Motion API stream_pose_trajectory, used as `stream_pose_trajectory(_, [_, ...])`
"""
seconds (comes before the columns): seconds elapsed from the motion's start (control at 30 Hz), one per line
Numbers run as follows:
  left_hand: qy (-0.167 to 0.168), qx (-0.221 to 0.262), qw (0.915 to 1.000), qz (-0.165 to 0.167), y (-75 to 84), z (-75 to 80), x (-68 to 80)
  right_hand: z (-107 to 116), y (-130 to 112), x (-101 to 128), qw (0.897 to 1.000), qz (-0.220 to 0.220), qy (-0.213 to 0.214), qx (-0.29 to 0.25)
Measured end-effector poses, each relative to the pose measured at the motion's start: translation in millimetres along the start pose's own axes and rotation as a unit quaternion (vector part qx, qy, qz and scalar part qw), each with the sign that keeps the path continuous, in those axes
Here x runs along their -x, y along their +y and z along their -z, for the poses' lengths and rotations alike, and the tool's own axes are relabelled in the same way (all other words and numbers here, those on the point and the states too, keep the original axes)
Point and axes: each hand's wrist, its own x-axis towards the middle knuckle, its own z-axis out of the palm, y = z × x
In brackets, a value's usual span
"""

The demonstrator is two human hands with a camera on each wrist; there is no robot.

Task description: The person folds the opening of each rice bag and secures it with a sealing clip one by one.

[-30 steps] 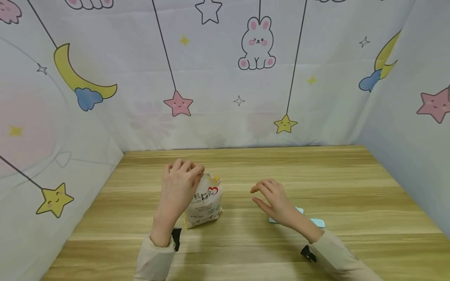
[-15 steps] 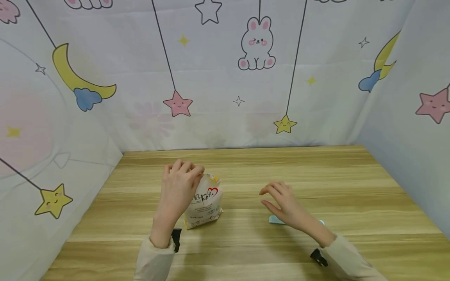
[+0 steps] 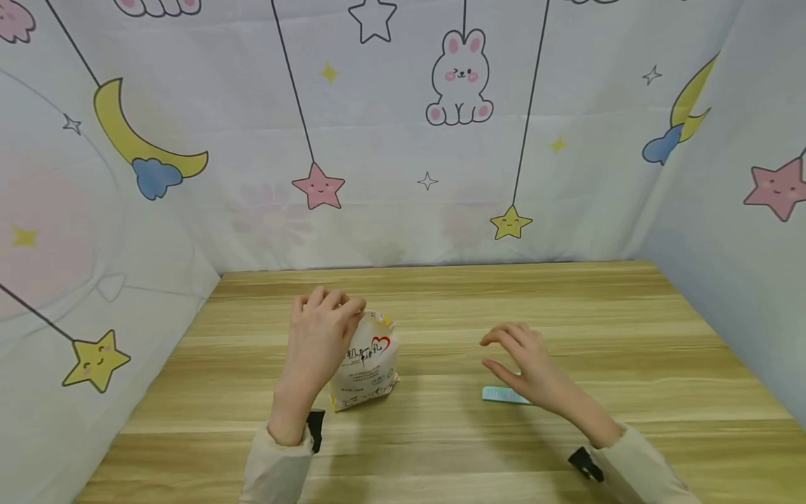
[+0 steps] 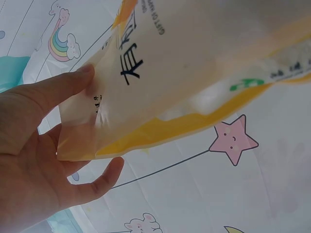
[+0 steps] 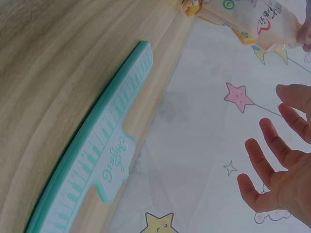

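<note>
My left hand (image 3: 321,336) pinches the soft, light bag (image 3: 367,364) at its crinkly top; my right hand (image 3: 525,367), fingers relaxed, hovers above the stiff teal clip (image 3: 504,395).

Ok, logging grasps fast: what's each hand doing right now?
Left hand: pinching the top of the white and yellow bag.
Right hand: open, empty, above the teal clip.

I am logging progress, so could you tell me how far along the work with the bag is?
Early on. The left hand pinches the top of the white and yellow bag, which stands upright on the table. The right hand hovers open over the teal clip, not gripping it. The clip is not yet on the bag.
</note>
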Motion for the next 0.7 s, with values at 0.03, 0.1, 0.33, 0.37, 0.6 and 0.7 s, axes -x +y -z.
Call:
stream_pose_trajectory(0.03, [0.001, 0.0, 1.0, 0.0, -0.1, 0.1, 0.1, 1.1, 0.6, 0.4, 1.0, 0.002, 0.003, 0.001])
stream_pose_trajectory(0.1, [0.003, 0.0, 1.0, -0.002, -0.2, 0.0, 0.1, 3.1, 1.4, 1.4, 1.0, 0.004, 0.008, 0.003])
stream_pose_trajectory(0.33, [0.006, 0.002, 1.0, -0.006, -0.8, 0.3, 0.5, 8.4, 6.6, 8.3, 0.999, 0.011, 0.029, 0.018])
stream_pose_trajectory(0.37, [0.005, 0.002, 1.0, -0.006, -0.9, 0.3, 0.5, 9.2, 7.6, 9.5, 0.999, 0.01, 0.028, 0.018])
stream_pose_trajectory(0.6, [-0.002, 0.003, 1.0, -0.003, -1.4, 0.6, 0.5, 17.2, 14.4, 17.1, 1.0, 0.005, 0.022, 0.022])
stream_pose_trajectory(0.7, [-0.003, 0.003, 1.0, -0.002, -1.3, 0.4, 0.4, 20.7, 17.1, 19.1, 0.999, 0.011, 0.027, 0.03])
